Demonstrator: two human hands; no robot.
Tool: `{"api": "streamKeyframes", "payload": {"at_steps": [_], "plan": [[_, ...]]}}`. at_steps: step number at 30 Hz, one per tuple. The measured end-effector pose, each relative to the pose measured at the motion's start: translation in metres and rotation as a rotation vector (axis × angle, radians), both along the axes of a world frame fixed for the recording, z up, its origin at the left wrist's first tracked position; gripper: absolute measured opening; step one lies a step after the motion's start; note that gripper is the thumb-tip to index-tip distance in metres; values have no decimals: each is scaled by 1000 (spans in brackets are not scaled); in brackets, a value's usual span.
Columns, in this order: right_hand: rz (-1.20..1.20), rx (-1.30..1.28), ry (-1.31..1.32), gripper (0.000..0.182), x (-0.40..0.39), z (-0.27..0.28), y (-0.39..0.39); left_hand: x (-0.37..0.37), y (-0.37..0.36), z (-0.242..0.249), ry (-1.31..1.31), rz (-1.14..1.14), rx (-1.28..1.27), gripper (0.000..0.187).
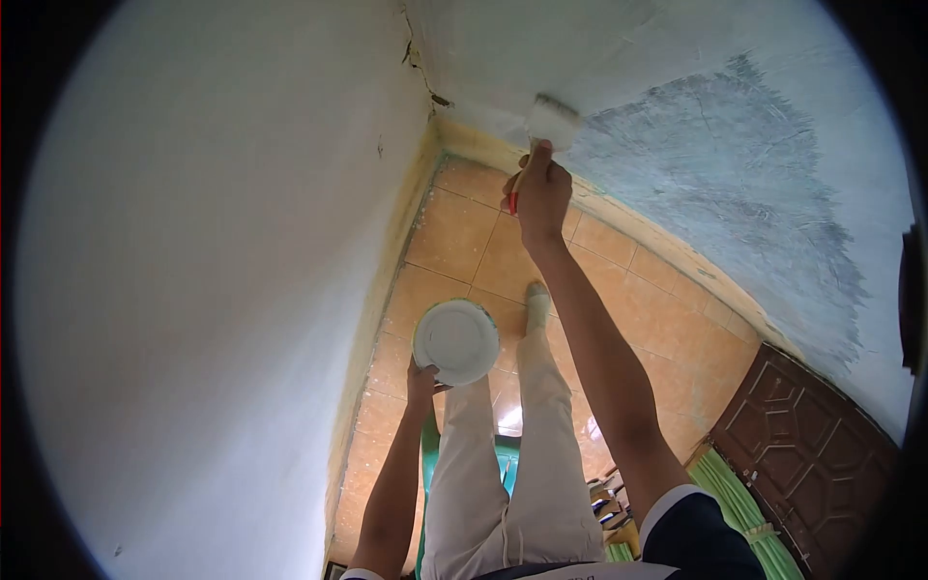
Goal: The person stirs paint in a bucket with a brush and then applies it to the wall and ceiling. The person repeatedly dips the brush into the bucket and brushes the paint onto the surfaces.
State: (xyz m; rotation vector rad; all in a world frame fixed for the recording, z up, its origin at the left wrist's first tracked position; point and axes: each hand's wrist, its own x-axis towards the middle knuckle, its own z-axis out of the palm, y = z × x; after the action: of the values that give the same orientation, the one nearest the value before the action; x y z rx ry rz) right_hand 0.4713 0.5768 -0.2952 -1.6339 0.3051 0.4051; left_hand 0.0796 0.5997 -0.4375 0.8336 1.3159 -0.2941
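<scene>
Paintbrush (551, 121) on grey-patched white wall (735, 145), right hand (541, 193) grip pinching it; left hand (421, 379) clasping paint bowl (456, 341); orange tiled floor (464, 232)

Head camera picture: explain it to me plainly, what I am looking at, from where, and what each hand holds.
There is one view, from a camera worn on a person's head, looking down a wall corner toward an orange tiled floor. No machine here, just two bare hands. The right hand grips a paintbrush by its red handle, bristles pressed against the wall beside a grey unpainted patch. The left hand holds a round container of white paint. Below are the person's light trousers, a green stool and a dark brown door.
</scene>
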Motion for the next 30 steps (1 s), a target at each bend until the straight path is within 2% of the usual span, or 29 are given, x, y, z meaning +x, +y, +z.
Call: {"api": "streamKeyframes", "payload": {"at_steps": [1,3,4,6,11,15,20,30], "plan": [[-4,3,5,58,-6,7,-2,2,0,1,5,-4,3,72],[-3,28,-213,57,-14,12,-5,7,0,0,-16,-4,-2,71],[-4,29,-207,57,-14,11,-5,9,1,-2,-10,-5,-1,71],[-35,-94,-402,56,-11,2,-7,12,2,-5,-22,-23,-17,71],[56,-192,-428,54,12,-73,-3,20,6,-16,-22,-25,-29,68],[82,-288,-315,55,11,-121,2,21,10,-23,-29,-10,-24,65],[141,-376,-54,62,5,-178,8,16,17,-25,-23,-9,-10,64],[264,-457,104,65,14,-261,0,-1,26,-55,4,0,51,64]]}}
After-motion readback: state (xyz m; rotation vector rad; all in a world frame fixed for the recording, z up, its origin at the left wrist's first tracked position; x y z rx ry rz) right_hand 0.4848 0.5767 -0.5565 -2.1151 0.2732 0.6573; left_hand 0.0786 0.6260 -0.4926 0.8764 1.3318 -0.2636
